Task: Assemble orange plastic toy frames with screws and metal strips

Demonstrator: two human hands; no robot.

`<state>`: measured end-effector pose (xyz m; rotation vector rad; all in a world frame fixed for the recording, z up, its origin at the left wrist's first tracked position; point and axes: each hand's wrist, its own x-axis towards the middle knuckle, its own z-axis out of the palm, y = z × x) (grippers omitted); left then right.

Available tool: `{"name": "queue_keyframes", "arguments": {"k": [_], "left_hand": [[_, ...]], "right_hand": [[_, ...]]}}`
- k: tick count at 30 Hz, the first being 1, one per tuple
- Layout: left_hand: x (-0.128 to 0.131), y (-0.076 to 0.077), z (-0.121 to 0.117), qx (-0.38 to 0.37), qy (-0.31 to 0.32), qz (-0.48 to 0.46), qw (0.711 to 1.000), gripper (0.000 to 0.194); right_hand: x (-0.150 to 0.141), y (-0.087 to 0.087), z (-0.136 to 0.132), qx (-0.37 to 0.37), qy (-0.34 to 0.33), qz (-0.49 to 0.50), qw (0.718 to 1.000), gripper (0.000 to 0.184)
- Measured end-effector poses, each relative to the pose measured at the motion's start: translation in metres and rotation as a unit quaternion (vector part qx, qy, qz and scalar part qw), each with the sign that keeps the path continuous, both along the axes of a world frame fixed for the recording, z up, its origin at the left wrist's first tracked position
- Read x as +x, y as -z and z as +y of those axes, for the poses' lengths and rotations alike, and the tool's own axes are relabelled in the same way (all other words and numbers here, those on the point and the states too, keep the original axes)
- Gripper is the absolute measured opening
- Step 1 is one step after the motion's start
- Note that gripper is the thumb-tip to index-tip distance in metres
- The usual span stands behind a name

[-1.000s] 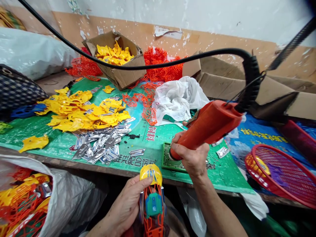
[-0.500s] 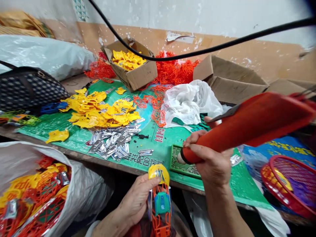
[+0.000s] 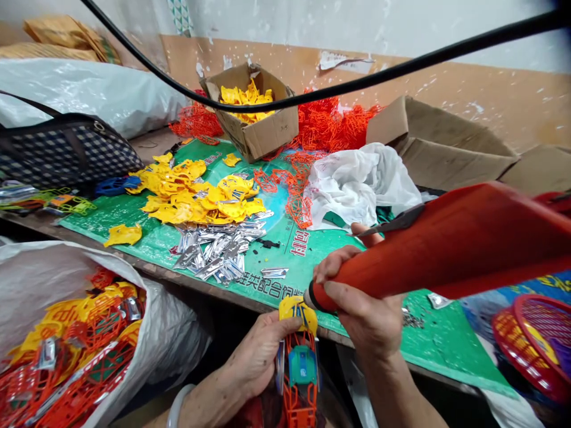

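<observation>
My left hand (image 3: 256, 351) is closed on a toy car (image 3: 303, 365) with a yellow front piece, an orange lattice frame and a teal block in its middle. The thumb presses on the yellow piece. In my right hand (image 3: 368, 309) is a red-covered power screwdriver (image 3: 437, 244), fingers wrapped round its narrow front end. Its pale nose meets the yellow piece at the right edge, or is just in front of it; I cannot tell which. The tool's bit is hidden. Small dark screws (image 3: 413, 320) show to the right of my right wrist; their green tray is covered.
Yellow shells (image 3: 196, 193) and silver strips (image 3: 223, 246) lie heaped on the green sheet (image 3: 151, 255). Behind stand a cardboard box (image 3: 272, 132) of yellow parts and orange frames (image 3: 339, 125). A white sack (image 3: 169, 315) at left holds parts; a red basket (image 3: 530, 351) is at right. A black cable (image 3: 357, 86) hangs across.
My right hand has brought the screwdriver from the green screw tray down and left to the toy car's yellow front. My left hand still holds the car. The view has shifted slightly.
</observation>
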<state>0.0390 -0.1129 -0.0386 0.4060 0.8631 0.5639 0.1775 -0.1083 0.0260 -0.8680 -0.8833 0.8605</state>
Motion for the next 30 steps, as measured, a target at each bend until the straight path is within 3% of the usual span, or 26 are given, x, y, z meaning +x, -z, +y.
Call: {"name": "queue_keyframes", "arguments": {"k": [14, 30], "left_hand": [[0.0, 0.004, -0.002, 0.008, 0.007, 0.005, 1.0, 0.028], [0.002, 0.009, -0.004, 0.012, 0.0, 0.005, 1.0, 0.027]], "right_hand": [[0.0, 0.007, 0.002, -0.007, -0.018, -0.026, 0.999, 0.026], [0.006, 0.017, -0.004, -0.023, -0.018, -0.088, 0.996, 0.014]]}}
